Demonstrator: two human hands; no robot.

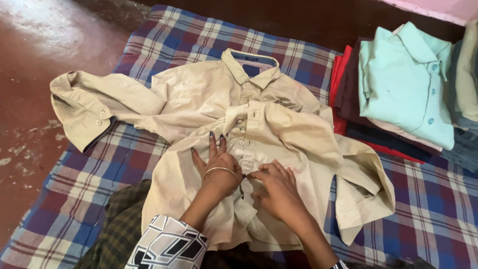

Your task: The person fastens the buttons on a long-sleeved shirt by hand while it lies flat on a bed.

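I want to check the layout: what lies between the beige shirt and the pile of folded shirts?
In the head view, only a narrow strip of checked blanket separates beige shirt from pile.

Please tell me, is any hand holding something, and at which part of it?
Both hands work at the beige shirt: left hand lies flat beside the button placket, right hand pinches the placket edge with its fingers.
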